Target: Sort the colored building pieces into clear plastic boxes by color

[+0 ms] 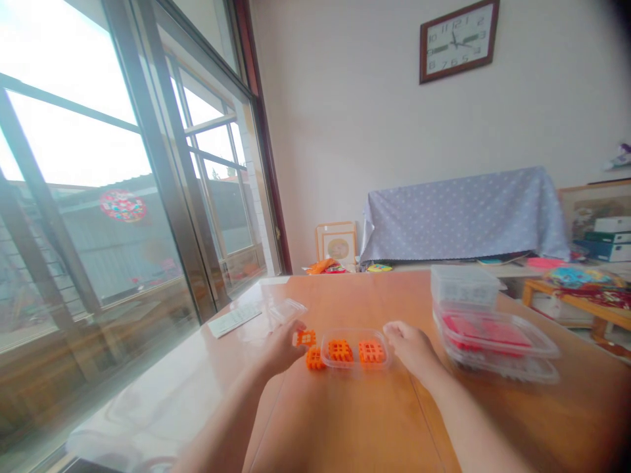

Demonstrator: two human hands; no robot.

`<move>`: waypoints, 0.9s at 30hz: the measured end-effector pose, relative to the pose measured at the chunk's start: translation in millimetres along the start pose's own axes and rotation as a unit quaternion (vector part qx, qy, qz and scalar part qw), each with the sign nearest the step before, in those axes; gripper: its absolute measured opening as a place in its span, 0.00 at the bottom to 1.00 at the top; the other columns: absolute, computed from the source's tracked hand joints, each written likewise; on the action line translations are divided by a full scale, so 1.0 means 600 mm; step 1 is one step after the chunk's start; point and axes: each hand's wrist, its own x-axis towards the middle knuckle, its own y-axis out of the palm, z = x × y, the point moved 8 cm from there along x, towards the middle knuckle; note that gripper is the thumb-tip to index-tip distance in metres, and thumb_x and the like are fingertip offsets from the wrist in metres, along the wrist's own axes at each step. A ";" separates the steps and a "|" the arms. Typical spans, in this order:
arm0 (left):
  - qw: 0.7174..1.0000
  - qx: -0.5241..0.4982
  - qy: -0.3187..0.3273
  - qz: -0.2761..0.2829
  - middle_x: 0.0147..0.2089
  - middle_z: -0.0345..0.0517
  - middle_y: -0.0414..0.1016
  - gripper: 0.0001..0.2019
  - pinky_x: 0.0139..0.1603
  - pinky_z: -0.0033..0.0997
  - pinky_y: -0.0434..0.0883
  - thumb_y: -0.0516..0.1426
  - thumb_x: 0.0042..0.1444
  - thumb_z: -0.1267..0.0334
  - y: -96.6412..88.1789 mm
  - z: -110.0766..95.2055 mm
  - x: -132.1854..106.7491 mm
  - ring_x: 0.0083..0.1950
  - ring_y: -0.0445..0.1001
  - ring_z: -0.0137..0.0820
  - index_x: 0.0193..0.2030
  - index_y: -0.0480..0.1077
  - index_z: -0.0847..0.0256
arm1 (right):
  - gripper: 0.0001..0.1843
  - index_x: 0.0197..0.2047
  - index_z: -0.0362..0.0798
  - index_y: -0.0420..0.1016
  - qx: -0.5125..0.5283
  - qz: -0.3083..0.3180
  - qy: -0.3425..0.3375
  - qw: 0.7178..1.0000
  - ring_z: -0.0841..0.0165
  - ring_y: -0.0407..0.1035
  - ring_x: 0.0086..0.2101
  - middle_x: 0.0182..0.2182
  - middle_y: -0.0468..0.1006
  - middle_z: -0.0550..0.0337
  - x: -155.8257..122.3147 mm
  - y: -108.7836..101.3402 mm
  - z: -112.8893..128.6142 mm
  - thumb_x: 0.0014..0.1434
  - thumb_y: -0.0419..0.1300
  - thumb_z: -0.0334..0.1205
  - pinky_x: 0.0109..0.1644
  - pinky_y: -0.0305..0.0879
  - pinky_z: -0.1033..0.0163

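My left hand [284, 349] pinches an orange lattice-patterned block [306, 337] between thumb and fingers. Just below it, a second orange block [315, 359] lies on the table against the left side of a clear plastic container [355, 365]. Inside that container sit two more lattice blocks, one orange [340, 351] on the left and a lighter one [371, 351] on the right. At the container's right rim is my right hand [410, 345], fingers curled and thumb close to them, seemingly gripping the edge. Its fingertips are slightly blurred.
Stacked clear containers [497, 335] with red contents stand to the right, beside a taller clear box [463, 289]. A paper sheet [234, 320] and a clear lid [288, 309] lie at the left. The wooden table [345, 420] adjoins a window [148, 197].
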 end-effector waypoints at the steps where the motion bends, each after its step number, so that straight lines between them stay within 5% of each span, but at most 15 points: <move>1: 1.000 -0.003 0.006 -0.015 0.51 0.45 0.76 0.18 0.55 0.37 0.67 0.61 0.49 0.64 -0.008 -0.011 0.002 0.52 0.72 0.39 0.49 0.71 0.55 | 0.18 0.35 0.50 0.77 -0.002 0.000 -0.003 1.000 0.65 0.73 0.32 0.30 0.81 0.58 -0.001 0.000 0.002 0.59 0.53 0.54 0.32 0.62 0.65; 5: 0.999 0.005 0.040 -0.018 0.50 0.46 0.76 0.16 0.56 0.39 0.66 0.61 0.52 0.58 -0.016 -0.081 0.006 0.54 0.70 0.41 0.49 0.72 0.54 | 0.19 0.33 0.49 0.76 -0.011 -0.001 -0.009 1.000 0.66 0.72 0.30 0.29 0.80 0.59 -0.005 -0.003 0.010 0.59 0.52 0.53 0.32 0.61 0.65; 10: 0.997 0.033 0.046 0.057 0.48 0.46 0.76 0.15 0.55 0.43 0.65 0.61 0.50 0.59 0.013 -0.151 0.007 0.54 0.68 0.44 0.46 0.74 0.53 | 0.18 0.32 0.49 0.76 -0.007 -0.012 -0.009 1.000 0.65 0.71 0.29 0.27 0.79 0.59 -0.011 -0.011 0.020 0.58 0.53 0.53 0.31 0.61 0.64; 16: 0.993 0.050 0.048 0.095 0.47 0.46 0.77 0.13 0.57 0.49 0.62 0.60 0.49 0.61 0.040 -0.154 0.012 0.55 0.67 0.48 0.43 0.76 0.51 | 0.18 0.30 0.50 0.76 -0.003 -0.014 -0.002 1.000 0.65 0.70 0.28 0.25 0.78 0.59 -0.008 -0.011 0.019 0.58 0.53 0.53 0.29 0.60 0.64; 27: 0.985 0.071 0.101 0.122 0.43 0.44 0.80 0.12 0.56 0.51 0.59 0.54 0.54 0.65 0.043 -0.179 0.003 0.55 0.66 0.47 0.40 0.78 0.47 | 0.18 0.32 0.50 0.76 0.000 -0.009 -0.011 1.000 0.66 0.70 0.29 0.26 0.78 0.60 -0.011 -0.014 0.028 0.59 0.52 0.53 0.31 0.60 0.65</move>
